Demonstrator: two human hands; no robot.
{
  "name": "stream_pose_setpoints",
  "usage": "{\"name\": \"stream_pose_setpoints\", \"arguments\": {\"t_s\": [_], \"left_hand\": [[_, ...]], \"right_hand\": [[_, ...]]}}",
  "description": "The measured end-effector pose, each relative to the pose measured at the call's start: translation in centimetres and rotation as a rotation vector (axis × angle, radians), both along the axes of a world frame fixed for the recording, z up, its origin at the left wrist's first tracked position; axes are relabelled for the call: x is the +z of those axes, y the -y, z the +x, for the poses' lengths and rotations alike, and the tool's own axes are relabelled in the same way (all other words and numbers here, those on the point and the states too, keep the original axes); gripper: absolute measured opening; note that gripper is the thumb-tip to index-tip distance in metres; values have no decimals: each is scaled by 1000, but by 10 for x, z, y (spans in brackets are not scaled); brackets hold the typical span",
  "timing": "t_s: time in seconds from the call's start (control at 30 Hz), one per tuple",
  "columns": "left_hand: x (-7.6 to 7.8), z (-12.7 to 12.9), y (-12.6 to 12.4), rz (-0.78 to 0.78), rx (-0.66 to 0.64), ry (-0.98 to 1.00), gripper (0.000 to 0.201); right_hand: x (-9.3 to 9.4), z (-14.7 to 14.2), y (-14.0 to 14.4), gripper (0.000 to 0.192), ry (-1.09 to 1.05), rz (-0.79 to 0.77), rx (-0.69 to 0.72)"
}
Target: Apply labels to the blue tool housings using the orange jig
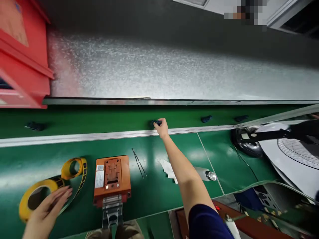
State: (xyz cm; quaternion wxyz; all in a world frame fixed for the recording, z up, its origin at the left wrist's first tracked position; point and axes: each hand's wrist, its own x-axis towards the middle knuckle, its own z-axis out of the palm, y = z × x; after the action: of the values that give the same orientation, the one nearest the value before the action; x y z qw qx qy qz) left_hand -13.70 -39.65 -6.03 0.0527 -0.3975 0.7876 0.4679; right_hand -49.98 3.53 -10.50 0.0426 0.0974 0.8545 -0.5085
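On belt, dark part (156, 122), at right hand (161, 128) fingertips

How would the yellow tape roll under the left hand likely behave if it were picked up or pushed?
The yellow tape roll lies flat on the green mat, so a push would probably slide it rather than roll it. Its loose strip curls away, so it looks floppy and would likely trail. The open ring looks light. The left hand rests on it.

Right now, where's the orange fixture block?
Head view, lower left of centre: the orange fixture block sits on the near green mat, between the yellow tape roll and the tweezers.
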Motion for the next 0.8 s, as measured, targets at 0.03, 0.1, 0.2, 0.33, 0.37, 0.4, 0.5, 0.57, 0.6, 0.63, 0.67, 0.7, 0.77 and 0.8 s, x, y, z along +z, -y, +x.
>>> {"name": "stream_pose_setpoints", "arguments": {"t_s": [0.03,0.1,0.2,0.33,0.37,0.4,0.5,0.57,0.6,0.63,0.67,0.7,0.77,0.8], "left_hand": [[12,-6,-26,159,19,-68,58],[32,-24,-77,451,73,-116,57],[45,-50,-134,1064,117,-74,50],[42,-50,-167,1403,205,-51,42],[41,-45,-171,1385,241,-101,40],[40,-38,-175,1351,273,-150,37],[36,-17,-185,1222,315,-266,33],[32,-4,-191,1105,305,-312,38],[30,3,-191,1017,278,-318,40],[28,10,-191,895,235,-316,41],[25,17,-188,742,178,-314,41],[21,26,-183,564,121,-320,41],[7,43,-171,195,55,-340,43],[-2,53,-163,47,58,-337,46]], "right_hand": [[6,23,14,49,16,-68,106],[22,74,41,49,69,-217,354],[51,146,69,47,120,-469,840],[68,206,83,39,28,-567,1000],[68,216,84,39,15,-566,917],[66,226,85,39,8,-569,840],[58,252,89,54,-26,-497,789],[53,267,94,78,-62,-362,843],[50,272,97,89,-80,-292,870],[46,277,101,95,-96,-234,889],[41,279,106,96,-113,-193,898],[35,279,112,95,-131,-167,896],[21,272,125,91,-163,-136,862],[12,266,132,91,-175,-116,839]]}}
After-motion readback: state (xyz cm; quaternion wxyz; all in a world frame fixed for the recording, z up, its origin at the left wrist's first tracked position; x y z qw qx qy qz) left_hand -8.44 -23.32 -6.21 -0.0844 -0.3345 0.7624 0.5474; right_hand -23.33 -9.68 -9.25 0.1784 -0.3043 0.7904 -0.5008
